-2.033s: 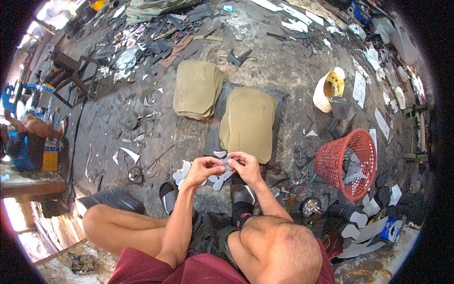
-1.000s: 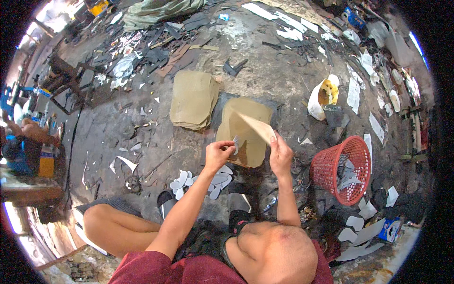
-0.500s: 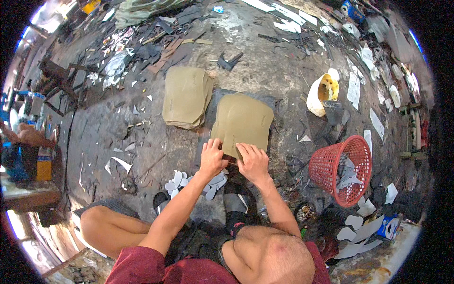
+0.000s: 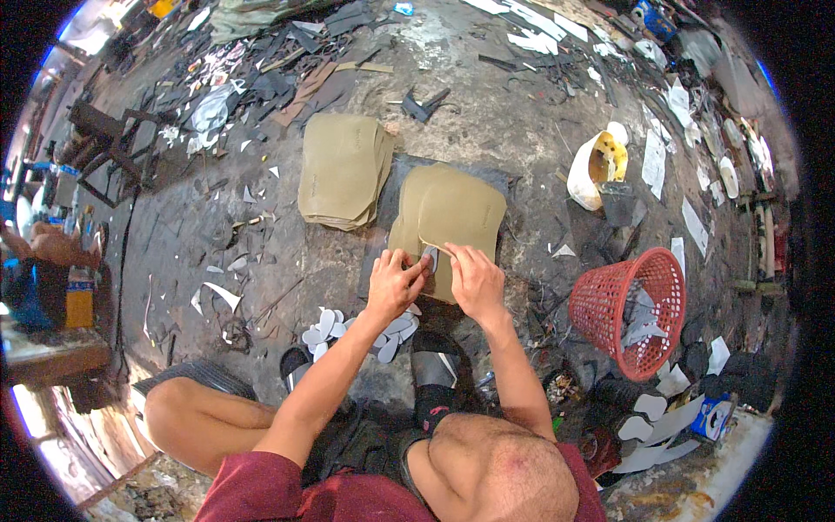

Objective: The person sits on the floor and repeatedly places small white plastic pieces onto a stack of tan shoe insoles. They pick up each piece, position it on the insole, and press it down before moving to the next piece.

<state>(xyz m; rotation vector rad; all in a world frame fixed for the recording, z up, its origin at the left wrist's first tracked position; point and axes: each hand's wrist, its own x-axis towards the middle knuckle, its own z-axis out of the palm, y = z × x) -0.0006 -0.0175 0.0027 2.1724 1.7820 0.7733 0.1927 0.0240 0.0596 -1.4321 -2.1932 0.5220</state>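
From my feed, both hands sit at the near edge of the tan sheet stack (image 4: 452,213) lying on the floor straight ahead. My left hand (image 4: 393,283) has its fingers curled together, pinching a small pale cut piece (image 4: 430,257) against the stack's lower edge, and my right hand (image 4: 475,278) meets it there, fingertips pressed down on the sheet's lifted near corner; how many sheets the right fingers catch I cannot tell. A second stack of tan sheets (image 4: 344,170) lies just to the left, apart from the first. For containers, the red mesh basket (image 4: 628,309) stands to the right, tilted toward me, holding crumpled grey and white scraps. Farther off, a white jug (image 4: 584,170) cut open on its side shows a yellow inside, and a small dark tub (image 4: 619,202) stands just beside it; its contents are too dark to read. A cluster of white cut-outs (image 4: 329,329) lies near my left wrist, partly hidden under the forearm. A dark sheet under the working stack is mostly covered. At the left rim another person's arm (image 4: 52,248) is cut off by the picture's edge.
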